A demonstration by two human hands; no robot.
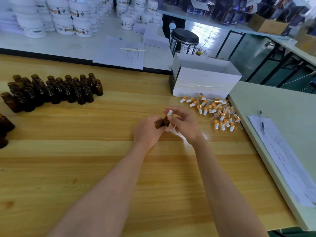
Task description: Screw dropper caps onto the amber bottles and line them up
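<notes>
While it is held just above the middle of the wooden table (119, 168), the amber bottle (165, 121) stands nearly upright. Its long axis leans a little to the right, with the neck toward the top of the frame. One dropper cap (169, 113) sits on that neck, white bulb uppermost, above a gold collar.

The left hand (148, 130) comes in from the lower left with its fingers curled round the bottle's body. The right hand (185, 124) comes in from the lower right, its fingertips pinching the cap at the collar and the bulb poking out above them. Both forearms are bare and run up from the bottom edge.

In the upper left stands a tight cluster of uncapped bottles (56, 90), several rows deep and too crowded to count exactly. Two or three more bottles (5, 124) are cut off at the left edge. To the right of the hands lies a heap of loose dropper caps (217, 111), a few dozen, overlapping too much to count. Just beyond the heap is one white box (203, 81).

A pale table (273, 103) adjoins on the right and carries sheets of paper (282, 156) with one pen (262, 123) on them. Farther back are one black stool (185, 35) and stacks of white jars (68, 16).
</notes>
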